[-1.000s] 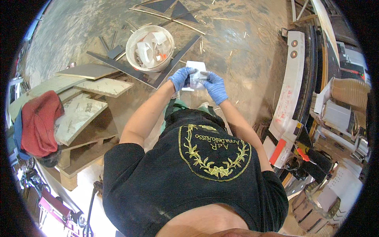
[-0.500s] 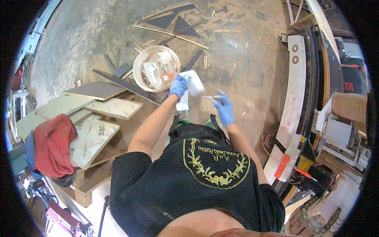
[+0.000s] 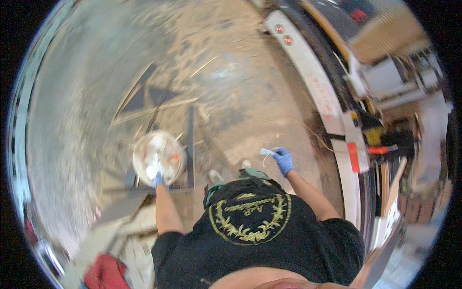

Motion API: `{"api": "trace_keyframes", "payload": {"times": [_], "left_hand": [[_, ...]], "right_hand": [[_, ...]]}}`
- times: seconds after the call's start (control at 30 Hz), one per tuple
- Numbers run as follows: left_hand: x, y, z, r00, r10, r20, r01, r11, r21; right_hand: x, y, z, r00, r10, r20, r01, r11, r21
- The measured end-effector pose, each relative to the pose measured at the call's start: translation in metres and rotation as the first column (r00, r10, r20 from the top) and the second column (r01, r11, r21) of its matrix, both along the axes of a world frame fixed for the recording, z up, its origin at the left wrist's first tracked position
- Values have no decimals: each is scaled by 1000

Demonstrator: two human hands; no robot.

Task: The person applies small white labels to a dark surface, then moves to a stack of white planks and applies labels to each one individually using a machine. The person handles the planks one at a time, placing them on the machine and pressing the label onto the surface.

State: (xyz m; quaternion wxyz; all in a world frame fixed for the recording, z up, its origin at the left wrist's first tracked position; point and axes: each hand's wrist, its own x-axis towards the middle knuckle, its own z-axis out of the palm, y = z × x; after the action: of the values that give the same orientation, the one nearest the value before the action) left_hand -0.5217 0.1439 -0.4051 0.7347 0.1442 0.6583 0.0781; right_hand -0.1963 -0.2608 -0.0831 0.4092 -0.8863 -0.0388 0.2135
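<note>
My left hand (image 3: 158,180), in a blue glove, reaches to the near edge of a round white bucket (image 3: 136,159). A pale white piece (image 3: 151,171) lies right at its fingertips, but blur hides whether they grip it. White scraps and a small orange bit (image 3: 175,157) are in the bucket. My right hand (image 3: 283,161), also gloved in blue, is raised over the floor to the right. Its fingers are closed on a small whitish strip (image 3: 267,152), with a thin pale end hanging below.
Dark board offcuts (image 3: 161,95) and thin wood strips lie on the dusty floor beyond the bucket. Stacked panels with a red cloth (image 3: 107,272) are at lower left. A long machine with a white side panel (image 3: 315,79) runs along the right.
My view has turned to the right. My left hand has carried the white piece from between my hands to the bucket. My right hand has drawn apart, holding a small strip.
</note>
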Motion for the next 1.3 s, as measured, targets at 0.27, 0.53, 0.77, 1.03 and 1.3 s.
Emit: {"api": "trace_keyframes", "payload": {"times": [0.27,0.53,0.77,1.03,1.3], "left_hand": [[45,-49,30,611,-314,-727,707,629,324],[150,-75,109,749,-477,-460,658,457,598],[236,-40,133,622,-674,-398,767,423,482],[293,-20,107,596,-739,-315,747,366,554],[337,20,59,345,-837,-425,916,202,346]], "right_hand": [[34,34,-23,946,-323,40,316,940,128],[101,29,-37,873,-486,41,467,857,219],[171,17,-35,793,-597,-118,592,711,379],[179,17,-25,722,-638,-268,680,584,444],[194,36,-21,657,-676,-335,707,398,584]]}}
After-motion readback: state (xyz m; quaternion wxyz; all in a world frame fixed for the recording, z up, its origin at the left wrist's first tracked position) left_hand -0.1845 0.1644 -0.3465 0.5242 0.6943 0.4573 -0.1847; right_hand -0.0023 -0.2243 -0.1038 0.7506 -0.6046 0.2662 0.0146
